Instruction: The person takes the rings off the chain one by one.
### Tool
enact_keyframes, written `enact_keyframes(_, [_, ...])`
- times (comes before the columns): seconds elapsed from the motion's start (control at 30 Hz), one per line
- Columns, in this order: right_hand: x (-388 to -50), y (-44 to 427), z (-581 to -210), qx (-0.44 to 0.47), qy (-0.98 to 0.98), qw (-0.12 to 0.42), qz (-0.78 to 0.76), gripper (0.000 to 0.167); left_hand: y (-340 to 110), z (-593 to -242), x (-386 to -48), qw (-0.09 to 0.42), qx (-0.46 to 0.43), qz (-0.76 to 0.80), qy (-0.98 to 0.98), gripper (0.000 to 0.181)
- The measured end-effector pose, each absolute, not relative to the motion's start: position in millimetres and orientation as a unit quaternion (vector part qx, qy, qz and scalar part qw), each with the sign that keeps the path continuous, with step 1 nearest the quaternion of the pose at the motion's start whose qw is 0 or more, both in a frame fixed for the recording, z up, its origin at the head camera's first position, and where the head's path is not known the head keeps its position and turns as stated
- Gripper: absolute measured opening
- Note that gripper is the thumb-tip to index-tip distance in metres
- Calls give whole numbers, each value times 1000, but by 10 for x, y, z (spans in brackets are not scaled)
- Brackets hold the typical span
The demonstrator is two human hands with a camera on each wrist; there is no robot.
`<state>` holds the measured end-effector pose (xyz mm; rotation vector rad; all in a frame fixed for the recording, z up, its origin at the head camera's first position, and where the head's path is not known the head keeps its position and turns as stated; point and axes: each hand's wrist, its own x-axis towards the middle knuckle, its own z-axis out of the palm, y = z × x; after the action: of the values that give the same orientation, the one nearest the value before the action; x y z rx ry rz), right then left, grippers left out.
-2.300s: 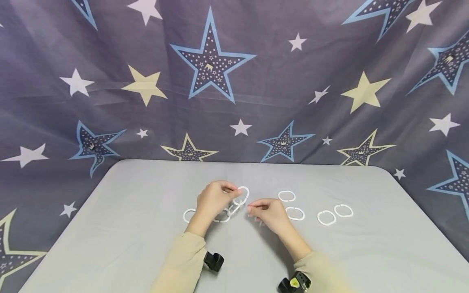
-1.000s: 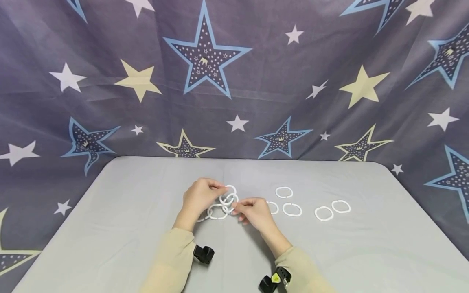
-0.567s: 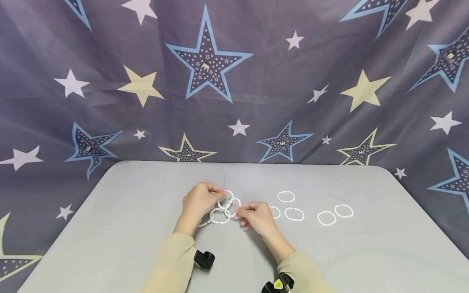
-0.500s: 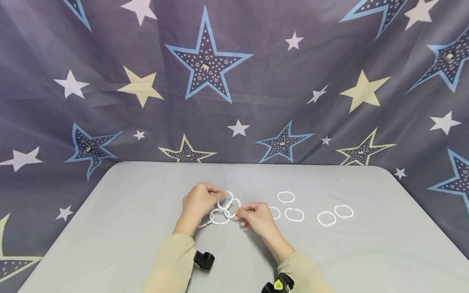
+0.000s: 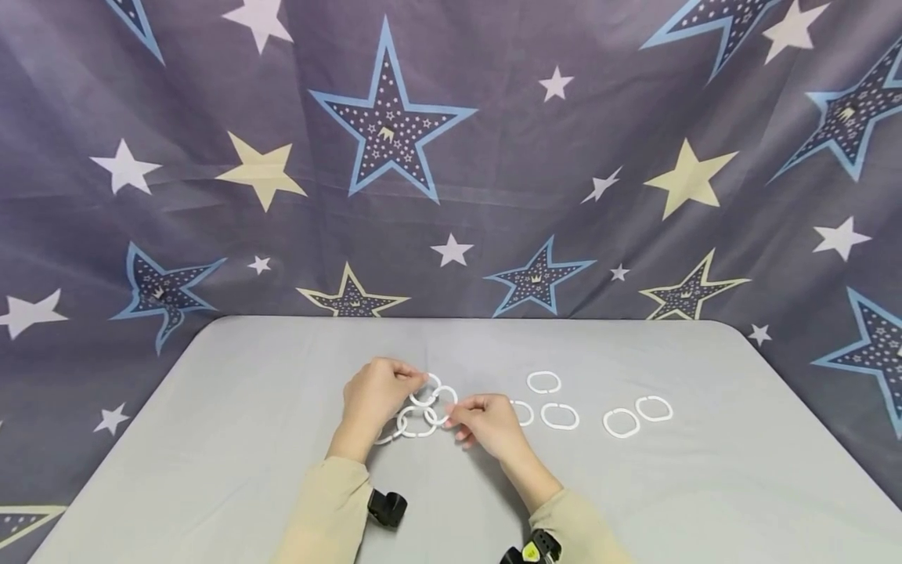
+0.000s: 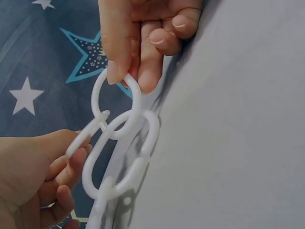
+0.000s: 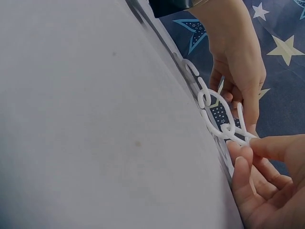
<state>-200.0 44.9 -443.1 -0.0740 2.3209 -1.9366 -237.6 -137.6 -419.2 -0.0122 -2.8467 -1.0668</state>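
Observation:
My left hand (image 5: 373, 395) pinches a white oval plastic chain link (image 6: 80, 139) between thumb and fingertips. My right hand (image 5: 489, 423) pinches a second white link (image 6: 95, 93) by its edge. These two links meet and cross in the left wrist view; whether they are fully joined is hard to tell. From the right hand's link hangs a larger-looking link (image 6: 88, 167), with another link (image 6: 99, 210) threaded through it. In the head view that chain continues under the left wrist, which partly hides it. The right wrist view shows both hands close together at the chain's end.
Loose white links lie on the grey table (image 5: 232, 439) right of the hands: one at the back (image 5: 543, 382), one in front (image 5: 560, 417), one partly behind the right hand (image 5: 523, 413), and a pair (image 5: 622, 423) farther right. A star-patterned curtain (image 5: 493, 172) hangs behind.
My right hand has come left and taken hold of a link of the chain. My left hand has shifted left with its link. In the last half second both hands barely move.

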Motion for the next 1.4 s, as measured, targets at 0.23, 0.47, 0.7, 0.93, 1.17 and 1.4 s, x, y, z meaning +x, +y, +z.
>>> enact_keyframes(0.23, [-2008, 458, -4431, -30, 765, 62, -640, 17, -1355, -4232, -2401, 71, -4, -334, -940, 11])
enact_keyframes(0.47, [-2008, 465, -4451, -28, 757, 67, -649, 16, -1410, -4252, -2408, 84, 17, -358, -930, 12])
enact_keyframes(0.7, [-1989, 463, -4447, -23, 752, 70, -656, 17, -1532, -4202, -2401, 78, 42, -385, -918, 21])
enact_keyframes(0.93, [-1998, 470, -4437, -33, 753, 80, -652, 18, -1556, -4220, -2427, 70, 46, -391, -916, 30])
enact_keyframes(1.17, [-2015, 495, -4448, -31, 755, 91, -649, 17, -1501, -4197, -2405, 89, 35, -377, -921, 28])
enact_keyframes(1.4, [-2036, 489, -4448, -35, 747, 95, -657, 18, -1429, -4119, -2392, 114, 11, -350, -930, 24])
